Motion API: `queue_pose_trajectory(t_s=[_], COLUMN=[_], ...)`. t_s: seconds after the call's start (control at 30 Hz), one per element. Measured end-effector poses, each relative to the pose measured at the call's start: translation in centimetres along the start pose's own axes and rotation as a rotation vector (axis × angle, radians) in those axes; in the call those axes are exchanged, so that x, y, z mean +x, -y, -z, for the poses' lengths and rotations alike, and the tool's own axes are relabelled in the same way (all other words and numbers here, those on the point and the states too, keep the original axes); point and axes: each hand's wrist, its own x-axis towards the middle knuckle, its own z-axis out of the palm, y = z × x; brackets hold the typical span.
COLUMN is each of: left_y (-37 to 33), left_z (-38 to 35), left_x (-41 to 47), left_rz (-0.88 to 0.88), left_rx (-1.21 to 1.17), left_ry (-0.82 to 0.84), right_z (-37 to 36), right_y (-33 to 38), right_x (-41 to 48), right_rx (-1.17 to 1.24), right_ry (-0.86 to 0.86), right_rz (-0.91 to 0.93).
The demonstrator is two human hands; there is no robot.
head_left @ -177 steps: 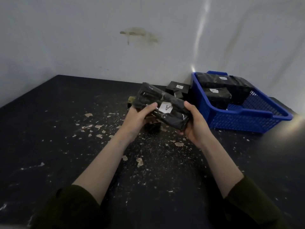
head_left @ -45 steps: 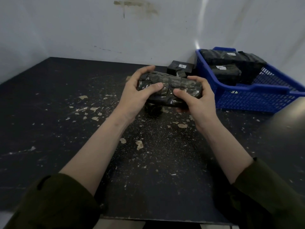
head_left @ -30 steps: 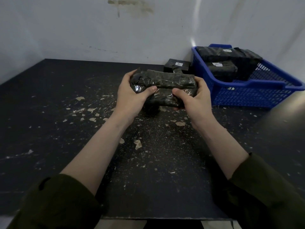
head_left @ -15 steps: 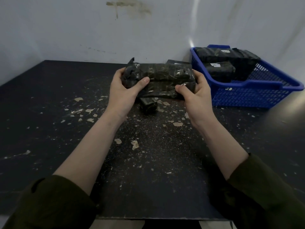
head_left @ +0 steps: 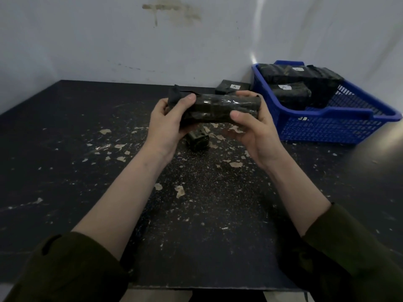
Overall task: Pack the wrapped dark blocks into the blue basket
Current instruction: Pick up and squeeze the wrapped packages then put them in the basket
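Progress is partial: blue basket [head_left: 349,112] holds several packed blocks [head_left: 290,93], left hand [head_left: 168,120] and right hand [head_left: 256,129] grip one wrapped block [head_left: 220,107], loose blocks [head_left: 232,87] lie unpacked on desk [head_left: 87,171].

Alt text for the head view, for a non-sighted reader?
The left hand and right hand grip a wrapped dark block by its ends above a flake-strewn black table. At the right, a blue basket holds wrapped blocks; another labelled block lies outside it.

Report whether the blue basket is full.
Partly full: blue basket holds wrapped blocks at its far end; the rest shows bare mesh.
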Motion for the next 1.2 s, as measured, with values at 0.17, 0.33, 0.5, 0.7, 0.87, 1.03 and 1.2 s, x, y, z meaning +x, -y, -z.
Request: queue_pose_trajectory(t_s=[0.17, 0.33, 0.5, 0.7, 0.87, 1.03, 1.2], left_y=[1.2, 1.8, 1.4, 0.7, 0.1, -0.2, 0.3], left_z=[-0.2, -0.5, -0.2, 0.2, -0.2, -1.9, -1.9], left_x=[-0.1, -0.4, -0.1, 0.1, -0.9, -2.5, -2.6], left_rz=[-0.138, -0.156, -0.164, -0.097, -0.298, -0.307, -0.323], left_rx=[0.244, 0.278, 0.299, 0.173, 0.583, 0.419, 0.442], left_ry=[-0.043, 0.005, 0.000, -0.036, -0.295, 0.018, 0.105], right_z=[-0.3, -0.1, -0.4, -1.1, -1.5, -2.0, -2.3], right_y=[-0.7, -1.0, -0.4, 0.0, 0.7, 0.6, 0.9], right_x=[0.1, 0.2, 0.1, -0.2, -0.6, -1.1, -1.0], right_rx=[-0.019, -0.118, 0.028, -0.008, -0.116, -0.110, -0.016], right_ry=[-0.254, -0.271, -0.167, -0.224, -0.340, -0.170, -0.119], right_rz=[-0.023, 0.033, 0.028, 0.076, 0.185, 0.206, 0.159])
